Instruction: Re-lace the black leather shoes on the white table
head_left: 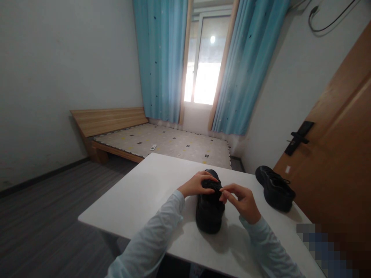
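Observation:
A black lace-up shoe (210,218) stands on the white table (139,200) in front of me, its toe pointing away and its heel toward me. My left hand (197,184) grips the shoe's upper at the laces, thumb and fingers curled over it from the left. At the right side of the laces, my right hand (242,200) has thumb and index finger pinched together on what looks like a thin black shoelace. Much of the lacing is hidden under the fingers.
Another black shoe (278,191) sits near the table's right edge, close to a brown door (327,154) with a black handle. Beyond the table is a low wooden bed (171,141), with a white remote (153,147) on it. Blue curtains (162,61) flank a window.

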